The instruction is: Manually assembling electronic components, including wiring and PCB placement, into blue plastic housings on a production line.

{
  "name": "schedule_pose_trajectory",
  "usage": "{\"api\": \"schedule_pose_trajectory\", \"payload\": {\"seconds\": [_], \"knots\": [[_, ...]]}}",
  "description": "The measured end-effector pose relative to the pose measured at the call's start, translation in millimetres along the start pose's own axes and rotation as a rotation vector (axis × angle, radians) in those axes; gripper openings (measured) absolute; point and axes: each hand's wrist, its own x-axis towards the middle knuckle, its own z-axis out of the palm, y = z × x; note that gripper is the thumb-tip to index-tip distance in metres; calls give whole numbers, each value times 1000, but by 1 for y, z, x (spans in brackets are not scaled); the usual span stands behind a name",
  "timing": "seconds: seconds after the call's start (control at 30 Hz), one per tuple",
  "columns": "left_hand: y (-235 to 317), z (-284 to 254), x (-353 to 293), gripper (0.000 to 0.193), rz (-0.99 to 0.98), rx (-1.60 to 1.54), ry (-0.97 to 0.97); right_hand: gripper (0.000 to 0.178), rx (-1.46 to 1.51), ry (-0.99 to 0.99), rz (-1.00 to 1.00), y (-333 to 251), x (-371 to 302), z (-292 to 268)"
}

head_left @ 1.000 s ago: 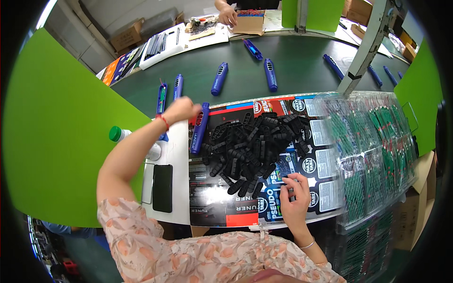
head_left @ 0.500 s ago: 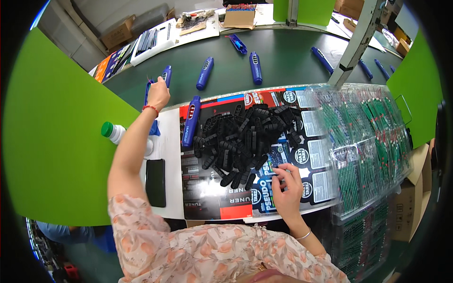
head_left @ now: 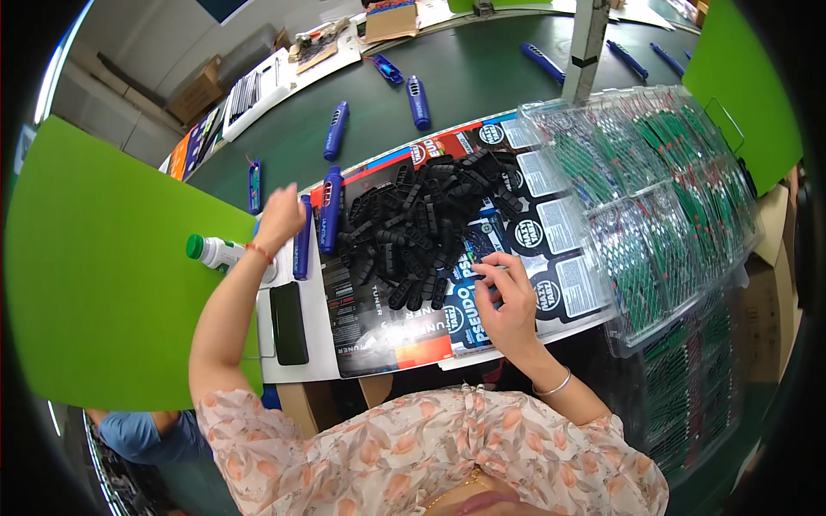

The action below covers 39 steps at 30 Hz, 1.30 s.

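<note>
Currently, left hand (head_left: 281, 222) fingers curl; whether they grip cannot be told. Blue casing (head_left: 302, 249) lies just right of them, long axis near-to-far; left hand is nearer. Right hand (head_left: 508, 308), loosely curled, grip unclear, has black pieces (head_left: 417, 254) leftward.

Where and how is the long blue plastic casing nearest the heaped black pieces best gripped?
Probably mid-body, from above: the long blue plastic casing lies flat, slim enough to pinch across, while the small black oblong pieces crowd its right side.
</note>
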Motion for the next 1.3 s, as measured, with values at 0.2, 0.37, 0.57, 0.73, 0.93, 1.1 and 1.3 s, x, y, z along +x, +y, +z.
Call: {"api": "schedule_pose_trajectory", "payload": {"seconds": [0.2,0.37,0.57,0.73,0.93,1.1,1.3], "knots": [[9,50,139,30,-92,43,495,23,-98,-51,18,0,7,-6],[13,83,177,32,-271,-191,270,21,-531,102,-79,18,52,-28],[10,39,148,55,-232,-443,580,19,-732,20,22,41,88,-15],[111,-48,42,60,211,-2033,212,21,-630,-19,77,50,88,-14],[206,-59,-88,43,267,-2608,-238,21,-504,49,74,43,73,-23],[259,-13,-161,42,-197,-2450,-376,17,-696,174,-104,10,44,-28],[267,18,-186,45,-220,-2339,-302,13,-749,-35,-79,7,2,-42]]}}
